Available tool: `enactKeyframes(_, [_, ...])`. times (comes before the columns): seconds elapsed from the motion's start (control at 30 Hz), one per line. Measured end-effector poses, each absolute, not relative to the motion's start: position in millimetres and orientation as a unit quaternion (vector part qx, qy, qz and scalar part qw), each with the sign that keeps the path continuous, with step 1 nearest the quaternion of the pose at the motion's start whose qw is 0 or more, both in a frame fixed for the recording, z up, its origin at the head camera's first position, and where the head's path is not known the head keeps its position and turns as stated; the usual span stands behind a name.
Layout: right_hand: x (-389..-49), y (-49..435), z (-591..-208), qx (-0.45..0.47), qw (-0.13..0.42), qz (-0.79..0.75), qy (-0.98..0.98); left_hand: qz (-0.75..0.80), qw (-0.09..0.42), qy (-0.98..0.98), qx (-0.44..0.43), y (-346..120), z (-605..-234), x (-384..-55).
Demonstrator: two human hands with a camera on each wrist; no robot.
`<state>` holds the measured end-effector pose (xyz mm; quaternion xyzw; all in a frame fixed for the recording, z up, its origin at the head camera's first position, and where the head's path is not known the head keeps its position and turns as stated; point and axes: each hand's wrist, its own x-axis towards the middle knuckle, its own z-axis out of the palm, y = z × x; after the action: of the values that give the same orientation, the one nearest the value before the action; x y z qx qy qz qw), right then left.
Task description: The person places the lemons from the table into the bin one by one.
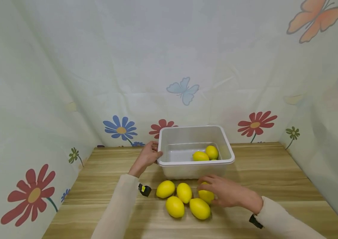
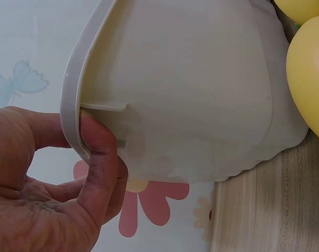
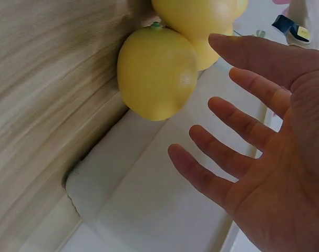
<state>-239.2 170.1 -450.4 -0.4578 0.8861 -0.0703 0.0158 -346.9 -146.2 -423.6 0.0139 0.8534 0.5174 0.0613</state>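
My left hand (image 1: pixel 147 156) grips the left rim of a white plastic tub (image 1: pixel 184 171). In the left wrist view the fingers (image 2: pixel 99 152) curl under that rim, with the thumb on its other side. Inside the tub, at its right end, lie a lemon (image 1: pixel 200 156) and another lemon (image 1: pixel 211 152), with a sliver of a third behind the front rim. My right hand (image 1: pixel 230 192) hovers over the rightmost lemon (image 1: pixel 205 196) in front of the tub, partly covering it. The right wrist view has its fingers spread and relaxed, apart from the nearest lemon (image 3: pixel 156 73).
Several more lemons (image 1: pixel 175 207) sit in a loose cluster on the wooden table (image 1: pixel 276 179), between my forearms. A curtain (image 1: pixel 187 49) with printed flowers and butterflies hangs behind the tub and along both sides.
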Motion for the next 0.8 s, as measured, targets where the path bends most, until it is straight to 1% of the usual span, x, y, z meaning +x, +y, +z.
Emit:
enactKeyframes(0.33, [-250,165,-464,-0.452,0.041,-0.057,0.889,0.516,0.06,0.855,0.017,-148,-425,-347])
enactKeyframes(0.6, [-255,159,-481,-0.431,0.081,-0.051,0.897,0.518,0.066,0.853,0.001,-148,-426,-346])
enactKeyframes(0.8, [-258,160,-488,-0.434,0.079,-0.039,0.897,0.521,0.063,0.851,0.011,-147,-426,-348])
